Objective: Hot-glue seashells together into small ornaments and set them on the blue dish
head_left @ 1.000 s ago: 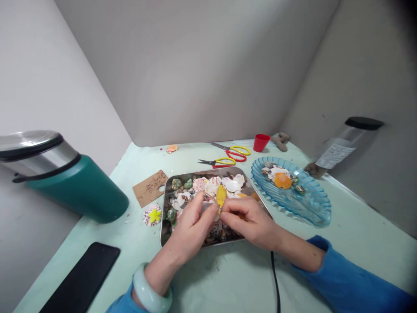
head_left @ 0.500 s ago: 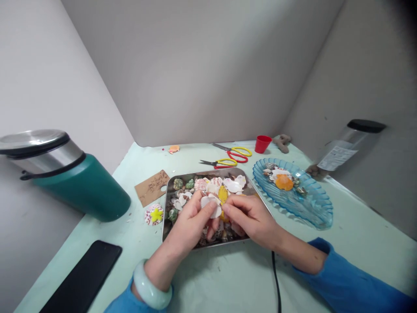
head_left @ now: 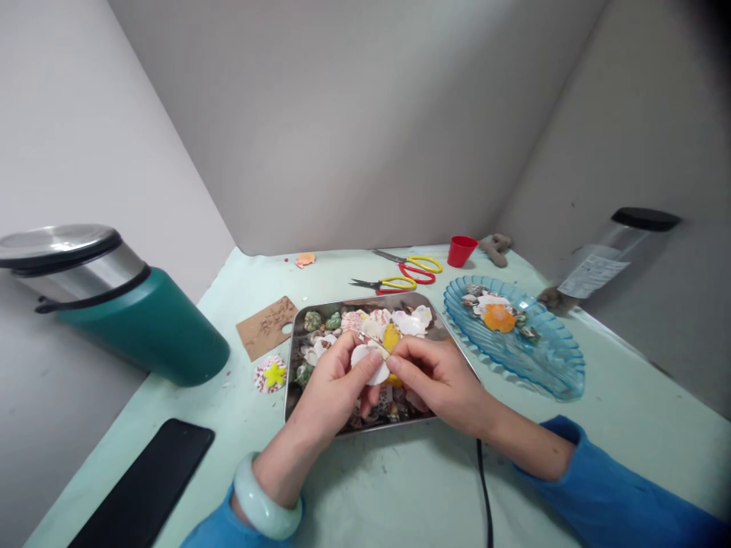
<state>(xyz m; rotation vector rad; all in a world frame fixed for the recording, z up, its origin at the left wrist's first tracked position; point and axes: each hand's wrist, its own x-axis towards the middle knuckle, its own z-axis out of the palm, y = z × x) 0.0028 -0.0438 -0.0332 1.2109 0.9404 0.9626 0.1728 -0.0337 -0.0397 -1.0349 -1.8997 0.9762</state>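
My left hand (head_left: 336, 377) is closed on a white, round, flat piece (head_left: 367, 365), thumb on top; whether it is shell or cloth I cannot tell. Opposite it, my right hand (head_left: 437, 380) pinches a thin needle-like rod (head_left: 374, 341) that slants across the far edge of the white piece. Both hands hover over a metal tray (head_left: 357, 432) full of seashells, with white shells (head_left: 410, 323), green-brown shells (head_left: 312, 321) and a yellow piece (head_left: 391, 336) showing. The hands and wrists hide part of the tray's contents.
Two pairs of scissors (head_left: 394, 285) and a red cup (head_left: 461, 251) stand behind the tray. Right of it is a blue scalloped dish (head_left: 548, 365) with shells. To the left are a brown card (head_left: 266, 327), a dotted disc with a yellow star (head_left: 274, 374), a phone (head_left: 148, 483) and a green bottle (head_left: 148, 327).
The white piece has turned slightly between my left fingers. My right fingertips have shifted a little, and the thin rod now shows above the piece.
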